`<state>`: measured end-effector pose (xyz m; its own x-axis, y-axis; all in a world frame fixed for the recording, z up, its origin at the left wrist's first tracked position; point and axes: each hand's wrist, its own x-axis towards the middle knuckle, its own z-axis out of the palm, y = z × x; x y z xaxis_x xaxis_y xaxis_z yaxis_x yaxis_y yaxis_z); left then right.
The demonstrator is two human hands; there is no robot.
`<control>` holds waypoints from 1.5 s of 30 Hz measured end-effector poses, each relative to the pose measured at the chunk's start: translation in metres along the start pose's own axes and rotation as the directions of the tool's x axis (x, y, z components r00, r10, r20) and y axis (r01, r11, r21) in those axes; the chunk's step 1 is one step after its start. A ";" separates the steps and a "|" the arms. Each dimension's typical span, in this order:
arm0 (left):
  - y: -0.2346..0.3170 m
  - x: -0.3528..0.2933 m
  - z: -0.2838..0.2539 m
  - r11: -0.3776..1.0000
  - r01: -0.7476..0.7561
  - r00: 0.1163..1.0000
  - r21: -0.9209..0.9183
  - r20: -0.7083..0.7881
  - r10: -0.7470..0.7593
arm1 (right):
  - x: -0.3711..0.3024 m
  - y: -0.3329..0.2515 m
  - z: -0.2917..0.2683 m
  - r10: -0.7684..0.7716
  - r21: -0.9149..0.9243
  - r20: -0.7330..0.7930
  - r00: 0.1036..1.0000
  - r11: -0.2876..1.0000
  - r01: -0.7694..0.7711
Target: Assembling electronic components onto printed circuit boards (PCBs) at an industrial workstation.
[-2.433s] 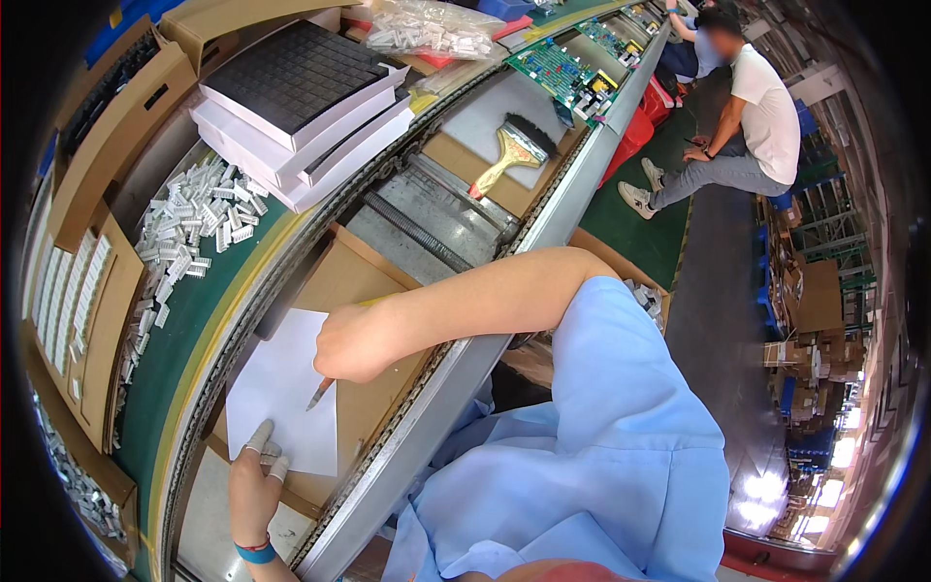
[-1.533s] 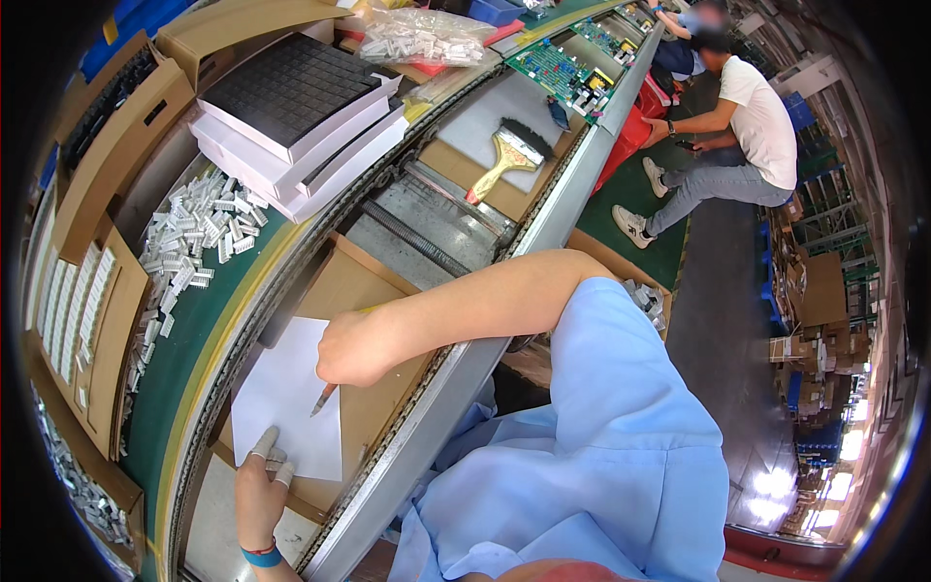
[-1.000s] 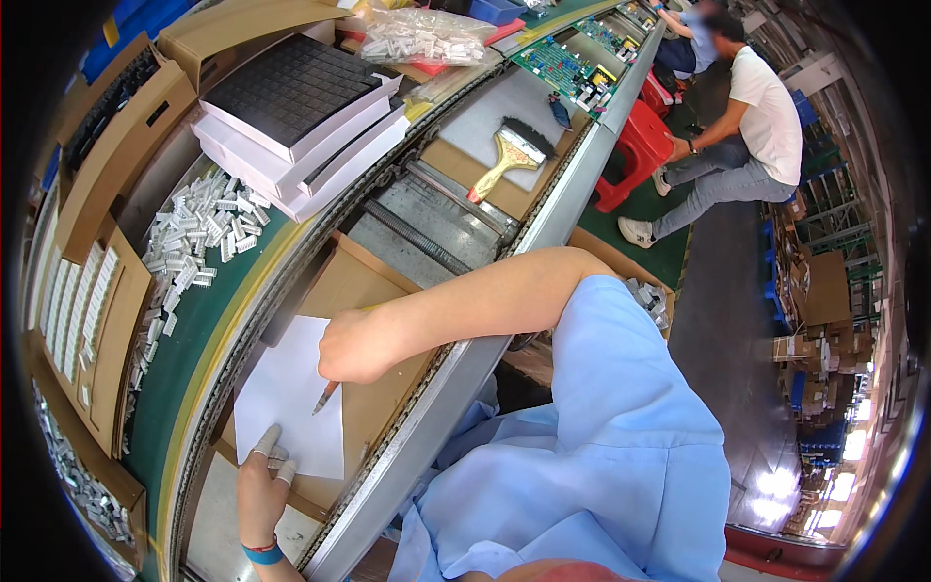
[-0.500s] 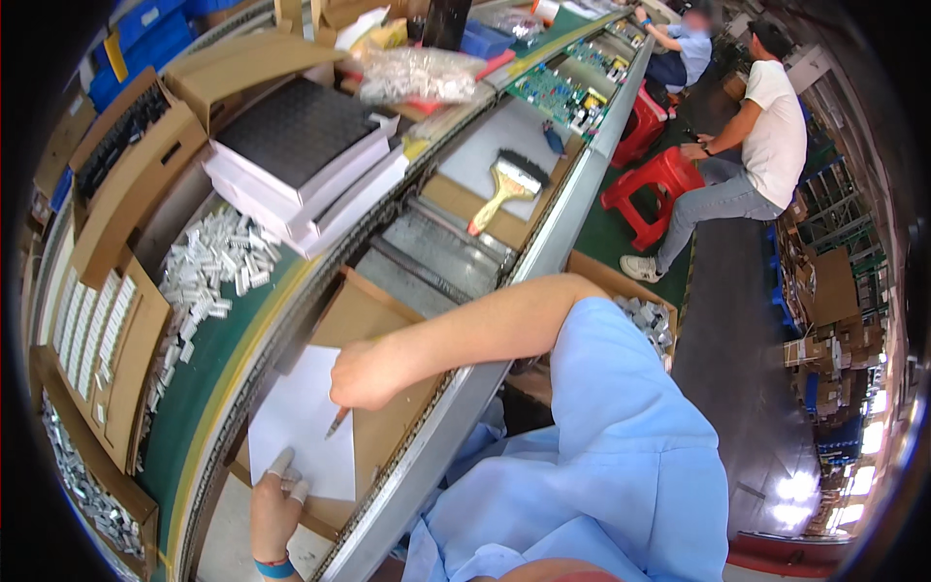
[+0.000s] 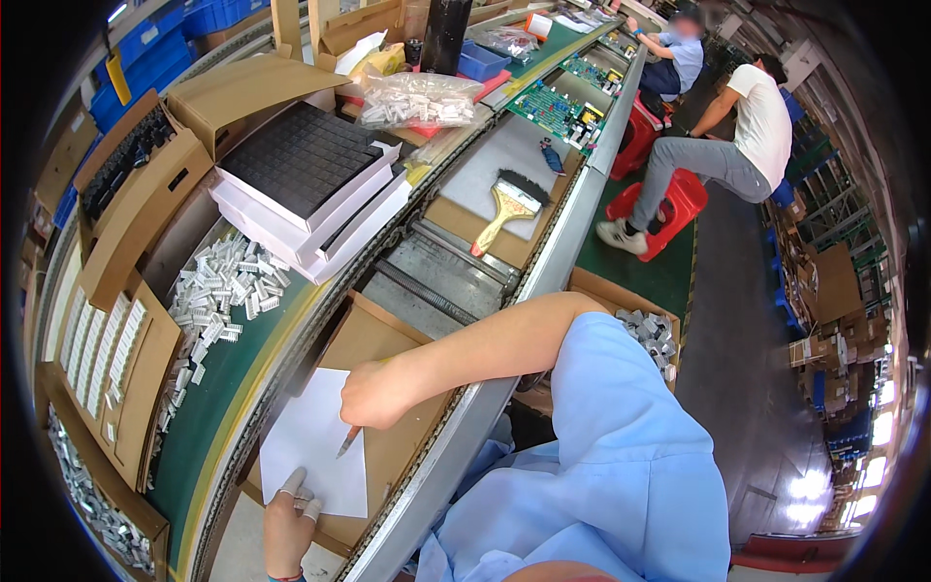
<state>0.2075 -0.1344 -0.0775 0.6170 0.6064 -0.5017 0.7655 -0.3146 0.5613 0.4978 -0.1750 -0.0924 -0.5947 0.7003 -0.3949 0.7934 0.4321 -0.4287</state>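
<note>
My right hand (image 5: 378,393) is closed round a slim orange-brown pen-like tool (image 5: 350,438). Its pale, pointed tip is just over a white sheet (image 5: 315,422); whether it touches cannot be made out. The sheet rests in a shallow cardboard tray (image 5: 412,436) on the conveyor. Pale finger covers show on my left hand (image 5: 291,519), whose fingers are stretched out against the sheet's near left edge. Farther along the line, a wide brush (image 5: 509,209) with dark bristles and a yellowish handle lies on another cardboard piece.
Small white parts (image 5: 228,291) lie heaped left of the conveyor, near stacked white trays of black blocks (image 5: 301,155). Green circuit boards (image 5: 553,112) sit farther up. A metal rail (image 5: 558,247) borders my side. Right of it, a person (image 5: 747,126) sits on a red stool (image 5: 674,213).
The view has shifted slightly, so the bench appears lower and to the right. My hands keep their places at the sheet. The seated person has leaned forward and moved a leg.
</note>
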 end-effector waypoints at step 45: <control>0.003 -0.004 -0.001 1.000 0.008 1.000 0.008 0.006 -0.008 | -0.004 -0.002 -0.003 -0.056 0.004 -0.029 0.998 0.998 0.056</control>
<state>0.2072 -0.1375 -0.0731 0.6122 0.6042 -0.5101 0.7717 -0.3157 0.5521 0.4990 -0.1766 -0.0880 -0.6338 0.6914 -0.3467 0.7586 0.4682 -0.4532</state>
